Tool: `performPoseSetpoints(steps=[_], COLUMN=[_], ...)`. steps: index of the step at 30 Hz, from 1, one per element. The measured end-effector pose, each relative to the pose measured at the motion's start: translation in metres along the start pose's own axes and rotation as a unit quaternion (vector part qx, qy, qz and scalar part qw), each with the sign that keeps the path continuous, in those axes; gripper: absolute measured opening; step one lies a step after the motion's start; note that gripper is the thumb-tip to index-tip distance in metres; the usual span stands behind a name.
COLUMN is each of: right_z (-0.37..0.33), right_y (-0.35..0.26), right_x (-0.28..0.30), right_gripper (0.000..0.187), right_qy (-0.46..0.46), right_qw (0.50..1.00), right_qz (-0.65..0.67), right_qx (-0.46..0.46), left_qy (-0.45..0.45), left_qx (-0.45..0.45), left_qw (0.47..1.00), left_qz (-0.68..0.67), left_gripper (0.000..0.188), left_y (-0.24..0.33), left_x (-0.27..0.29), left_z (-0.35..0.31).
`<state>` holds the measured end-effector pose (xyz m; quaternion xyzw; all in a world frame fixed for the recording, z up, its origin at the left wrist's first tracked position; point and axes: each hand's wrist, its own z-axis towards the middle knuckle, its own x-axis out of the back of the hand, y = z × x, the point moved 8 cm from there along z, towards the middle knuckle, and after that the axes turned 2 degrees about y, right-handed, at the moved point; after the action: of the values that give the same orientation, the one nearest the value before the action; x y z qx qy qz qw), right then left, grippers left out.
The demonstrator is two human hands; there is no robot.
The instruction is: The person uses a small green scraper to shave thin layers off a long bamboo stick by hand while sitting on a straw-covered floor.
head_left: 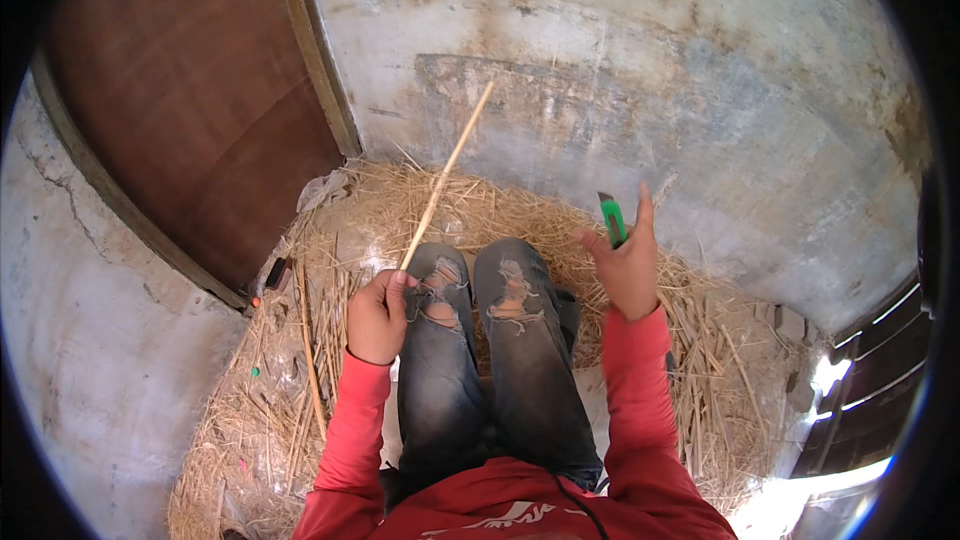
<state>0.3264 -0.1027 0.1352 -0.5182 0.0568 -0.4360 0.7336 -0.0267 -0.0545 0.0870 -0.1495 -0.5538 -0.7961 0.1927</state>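
- Knees (480,290) are drawn up between the arms.
- Left hand (378,315) is closed around a thin stick (445,175), angled up and away, probably kept clear for cutting.
- Right hand (628,265) grips a green knife (611,218), blade upward.
- Straw (720,360) is spread beneath, against the wall (640,70).

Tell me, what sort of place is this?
Probably a bare outbuilding or shed corner used for hand craft: rough plaster wall, wooden door, and straw on the floor where the person sits.
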Motion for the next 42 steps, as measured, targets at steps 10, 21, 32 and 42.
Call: performPoseSetpoints(steps=[10,21,32,42], right_z=[-0.005,-0.053,-0.045,-0.105], right_y=[-0.072,-0.084,-0.02,0.074], right_x=[-0.064,-0.105,-0.037,-0.012], right_gripper=[0.042,0.021,0.029,0.042], right_qy=[-0.139,-0.356,-0.197,-0.237], right_qw=[0.981,0.871,0.968,0.967], right_qz=[0.07,0.173,0.104,-0.078], right_qx=[0.116,0.29,0.118,0.05], left_qy=[0.02,0.067,-0.232,-0.363], left_qx=[-0.091,-0.095,0.154,0.154], left_qw=[0.996,0.988,0.917,0.895], left_qz=[0.015,0.097,-0.286,-0.208], left_gripper=[0.019,0.02,0.045,0.045], left_y=[0.046,0.031,-0.009,-0.031], left_x=[-0.017,-0.007,-0.069,-0.152], left_z=[-0.029,-0.027,-0.052,-0.119])
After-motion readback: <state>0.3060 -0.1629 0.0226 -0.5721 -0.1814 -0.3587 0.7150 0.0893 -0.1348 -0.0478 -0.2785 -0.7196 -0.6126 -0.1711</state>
